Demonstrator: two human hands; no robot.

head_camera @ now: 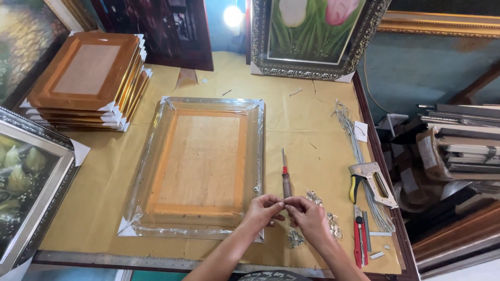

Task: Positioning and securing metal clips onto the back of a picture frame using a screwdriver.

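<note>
Hands pinched together on a small metal piece, at frame's near-right corner.
Left hand point(263, 209) and right hand point(307, 216) both closed on it. Wrapped frame point(200, 166) lay face-down; no hardware visibly fitted yet. Screwdriver point(285, 177), loose hangers point(333, 225) alongside.

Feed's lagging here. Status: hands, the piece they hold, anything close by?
Both hands, left and right, pinching a small metal piece together. Wrapped frame lying flat beside. Screwdriver and loose metal hangers close by.
</note>
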